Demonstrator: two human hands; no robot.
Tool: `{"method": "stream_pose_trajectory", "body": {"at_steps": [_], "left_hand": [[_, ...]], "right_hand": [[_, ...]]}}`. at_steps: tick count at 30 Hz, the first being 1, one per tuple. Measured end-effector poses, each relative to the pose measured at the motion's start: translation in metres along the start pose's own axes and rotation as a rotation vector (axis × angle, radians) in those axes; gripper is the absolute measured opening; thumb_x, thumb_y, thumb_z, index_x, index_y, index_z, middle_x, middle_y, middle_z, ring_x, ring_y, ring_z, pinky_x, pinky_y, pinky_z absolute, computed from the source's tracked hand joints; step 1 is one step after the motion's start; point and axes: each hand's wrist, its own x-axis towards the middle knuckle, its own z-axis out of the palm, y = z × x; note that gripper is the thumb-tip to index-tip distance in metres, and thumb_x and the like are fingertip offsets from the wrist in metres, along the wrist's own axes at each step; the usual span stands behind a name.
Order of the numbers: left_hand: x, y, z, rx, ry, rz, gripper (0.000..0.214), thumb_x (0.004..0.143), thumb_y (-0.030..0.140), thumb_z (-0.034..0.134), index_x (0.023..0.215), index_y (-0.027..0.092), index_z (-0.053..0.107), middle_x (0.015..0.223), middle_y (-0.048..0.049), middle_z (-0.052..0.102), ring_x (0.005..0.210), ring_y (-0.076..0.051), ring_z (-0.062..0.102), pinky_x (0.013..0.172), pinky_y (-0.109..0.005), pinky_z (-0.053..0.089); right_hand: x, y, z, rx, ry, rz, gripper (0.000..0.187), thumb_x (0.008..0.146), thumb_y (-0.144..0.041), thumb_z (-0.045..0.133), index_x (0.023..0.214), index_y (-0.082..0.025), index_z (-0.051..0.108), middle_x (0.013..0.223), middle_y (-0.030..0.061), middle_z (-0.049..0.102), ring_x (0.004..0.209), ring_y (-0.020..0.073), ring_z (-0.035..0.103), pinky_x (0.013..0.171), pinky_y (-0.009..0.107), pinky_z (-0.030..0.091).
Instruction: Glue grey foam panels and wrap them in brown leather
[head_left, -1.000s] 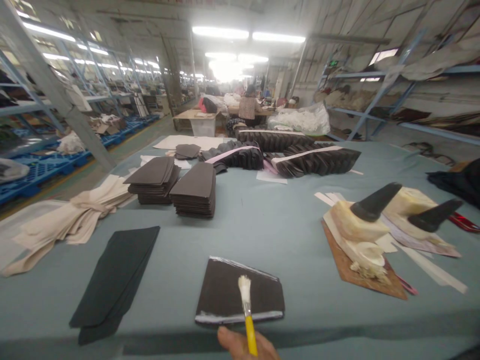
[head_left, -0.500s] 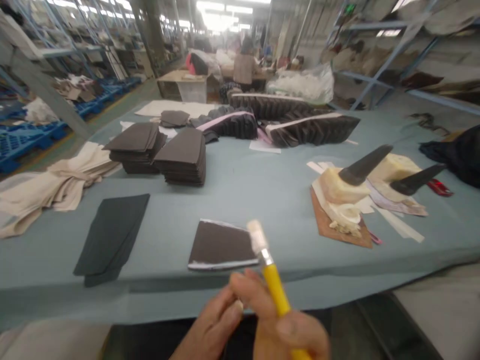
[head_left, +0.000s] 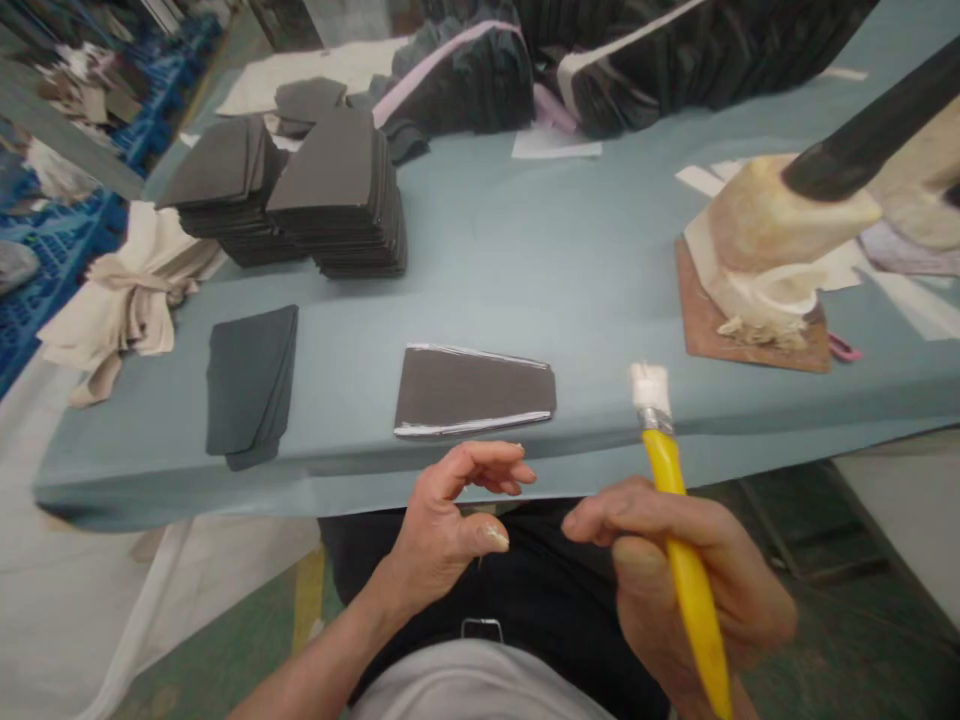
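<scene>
My right hand (head_left: 686, 565) is closed round the yellow handle of a glue brush (head_left: 675, 510), whose white bristles point up and away over the table's front edge. My left hand (head_left: 450, 515) hovers just below that edge with loosely curled fingers and nothing in it. A dark trapezoid fabric piece (head_left: 472, 390) with white glue along its two long edges lies flat on the grey-blue table (head_left: 525, 260), right in front of both hands.
A small pile of dark pieces (head_left: 251, 385) lies at the left, two taller stacks (head_left: 337, 195) behind it. Beige cloth (head_left: 131, 290) hangs off the left edge. A glue-caked pot with a black handle (head_left: 772, 235) stands on a brown board at the right. Pleated dark bundles (head_left: 675, 50) lie at the back.
The view has tilted down and closer. My right hand drew the brush off the fabric piece to the right and towards me. My left hand has come into view below the table edge.
</scene>
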Motion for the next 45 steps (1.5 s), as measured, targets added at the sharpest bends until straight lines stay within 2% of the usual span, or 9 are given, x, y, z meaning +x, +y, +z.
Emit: {"method": "stream_pose_trajectory", "body": {"at_steps": [6,13,19,24,27,31,36,42,45], "left_hand": [[0.007,0.001,0.002,0.231,0.082,0.119,0.078,0.063,0.086,0.082,0.104,0.019,0.082,0.090,-0.0067,0.082,0.080,-0.021,0.072,0.078,-0.032,0.059],[0.005,-0.003,-0.005,0.314,0.072,0.113,0.044,0.077,0.050,0.096,0.107,0.022,0.079,0.094,-0.0015,0.081,0.083,-0.016,0.071,0.080,-0.027,0.058],[0.004,-0.003,-0.013,0.264,0.045,0.071,0.049,0.074,0.053,0.097,0.106,0.021,0.079,0.094,-0.0031,0.081,0.083,-0.017,0.073,0.080,-0.027,0.059],[0.003,-0.005,-0.021,0.301,0.073,0.057,0.061,0.068,0.061,0.098,0.108,0.019,0.079,0.094,-0.0051,0.081,0.083,-0.019,0.073,0.081,-0.031,0.060],[0.004,-0.007,-0.026,0.281,0.055,0.077,0.072,0.059,0.068,0.098,0.109,0.021,0.080,0.094,-0.0050,0.082,0.084,-0.020,0.073,0.082,-0.032,0.059],[0.003,-0.011,-0.024,0.209,0.038,0.090,0.078,0.051,0.078,0.094,0.104,0.022,0.080,0.087,-0.0033,0.081,0.080,-0.020,0.074,0.078,-0.029,0.058],[-0.005,-0.020,-0.015,0.076,0.043,0.099,0.083,0.051,0.091,0.080,0.093,0.020,0.077,0.081,-0.0057,0.080,0.072,-0.019,0.073,0.073,-0.029,0.058],[-0.018,-0.044,-0.024,-0.014,0.119,0.073,0.083,0.057,0.091,0.074,0.098,0.019,0.076,0.082,-0.0052,0.077,0.074,-0.018,0.069,0.075,-0.030,0.056],[-0.021,-0.052,-0.030,0.007,0.140,0.103,0.083,0.056,0.089,0.075,0.099,0.019,0.076,0.083,-0.0046,0.076,0.076,-0.019,0.068,0.077,-0.030,0.055]], "right_hand": [[0.017,-0.007,0.006,-0.052,-0.247,-0.148,0.009,0.106,-0.032,0.068,0.109,-0.024,0.067,0.068,-0.0062,0.071,0.055,0.0098,0.066,0.060,0.021,0.055],[0.021,-0.006,0.011,-0.019,-0.325,-0.148,0.002,0.106,-0.022,0.066,0.104,-0.022,0.067,0.080,-0.0031,0.079,0.063,0.0098,0.073,0.065,0.019,0.058],[0.021,-0.004,0.014,-0.010,-0.382,-0.084,0.008,0.105,-0.022,0.067,0.098,-0.022,0.064,0.081,-0.0028,0.078,0.066,0.0095,0.073,0.072,0.019,0.061],[0.019,-0.007,0.017,-0.038,-0.488,0.013,0.017,0.107,-0.026,0.061,0.092,-0.023,0.058,0.071,-0.0052,0.071,0.056,0.0081,0.064,0.062,0.019,0.053],[0.017,-0.008,0.020,-0.048,-0.523,-0.015,0.023,0.112,-0.035,0.054,0.092,-0.024,0.053,0.071,-0.0056,0.069,0.056,0.0081,0.062,0.061,0.021,0.050],[0.014,-0.009,0.028,-0.017,-0.519,-0.063,0.025,0.113,-0.039,0.052,0.093,-0.025,0.049,0.067,-0.0080,0.066,0.054,0.0075,0.062,0.061,0.020,0.049],[0.006,-0.010,0.033,0.078,-0.497,-0.095,0.024,0.105,-0.023,0.063,0.088,-0.027,0.045,0.064,-0.0107,0.064,0.051,0.0073,0.061,0.055,0.019,0.048],[-0.017,-0.005,0.027,0.307,-0.397,0.040,0.024,0.110,-0.031,0.055,0.087,-0.027,0.048,0.059,-0.0078,0.059,0.048,0.0107,0.060,0.053,0.024,0.051],[-0.020,-0.005,0.029,0.243,-0.352,0.007,0.021,0.111,-0.030,0.056,0.090,-0.027,0.052,0.062,-0.0074,0.062,0.052,0.0105,0.063,0.055,0.023,0.051]]}}
